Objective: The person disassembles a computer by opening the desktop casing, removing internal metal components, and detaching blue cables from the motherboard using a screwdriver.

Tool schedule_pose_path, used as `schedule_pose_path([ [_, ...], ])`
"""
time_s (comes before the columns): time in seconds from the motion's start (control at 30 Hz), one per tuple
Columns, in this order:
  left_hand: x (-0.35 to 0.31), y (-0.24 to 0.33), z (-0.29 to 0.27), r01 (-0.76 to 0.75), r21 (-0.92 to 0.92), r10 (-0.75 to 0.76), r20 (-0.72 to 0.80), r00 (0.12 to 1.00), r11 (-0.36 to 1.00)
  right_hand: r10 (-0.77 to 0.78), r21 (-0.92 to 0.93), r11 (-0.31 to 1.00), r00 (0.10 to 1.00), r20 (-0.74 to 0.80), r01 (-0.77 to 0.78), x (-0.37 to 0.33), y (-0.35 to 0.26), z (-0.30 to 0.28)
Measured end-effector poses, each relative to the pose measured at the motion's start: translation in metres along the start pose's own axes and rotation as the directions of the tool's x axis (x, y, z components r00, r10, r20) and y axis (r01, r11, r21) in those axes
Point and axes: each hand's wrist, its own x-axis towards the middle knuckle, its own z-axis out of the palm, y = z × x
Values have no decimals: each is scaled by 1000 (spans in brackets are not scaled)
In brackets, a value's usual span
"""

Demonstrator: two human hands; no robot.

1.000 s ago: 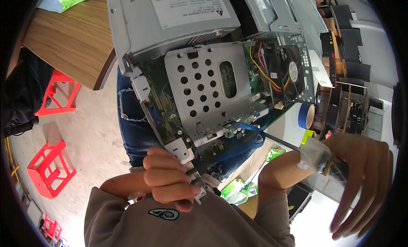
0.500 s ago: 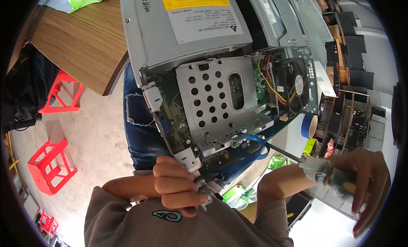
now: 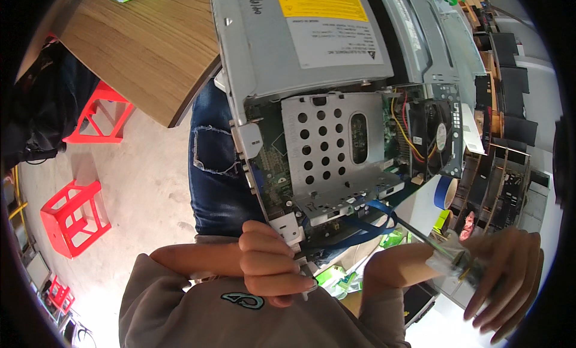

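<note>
An opened desktop computer case [image 3: 237,66] lies tilted before me, its insides exposed. A perforated metal drive bracket [image 3: 324,159] spans the green circuit board [image 3: 273,186]. My left hand [image 3: 268,265] is closed at the near left corner, fingers curled round the metal edge of the case by a pale corner plate [image 3: 288,227]. At the right, my right hand [image 3: 507,279] holds a screwdriver [image 3: 420,234] with a clear-wrapped handle, its fingers long and partly blurred. The shaft points toward the bracket's near right corner, beside blue flat cables [image 3: 375,228]; its tip is hard to make out.
A black fan [image 3: 433,132] with coloured wires sits inside the case. A wooden table [image 3: 150,54] stands at the far left, and red stools [image 3: 75,219] are on the floor. Blue tape [image 3: 444,192] and racks of parts [image 3: 504,174] are at the right.
The case, the table and my left hand now appear farther right in the picture. My right hand has turned, its fingers dropping lower and leftward around the screwdriver's handle.
</note>
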Motion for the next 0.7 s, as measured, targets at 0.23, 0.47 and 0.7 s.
schedule_pose_path([
  [0.23, 1, 1, -3, -6, 73, 9, -42, 999, 997, 139, -1, 990, 971, -194, -142, -31, -64, -46],
  [0.47, -1, -1, -3, -6, 61, 10, -63, 998, 998, 323, 126, 939, 946, -7, -319, 0, -2, 2],
  [0.7, 2, 4, -5, 24, 34, -25, 14, 1000, 999, -197, -742, 599, 843, -501, -302, -19, -60, -37],
])
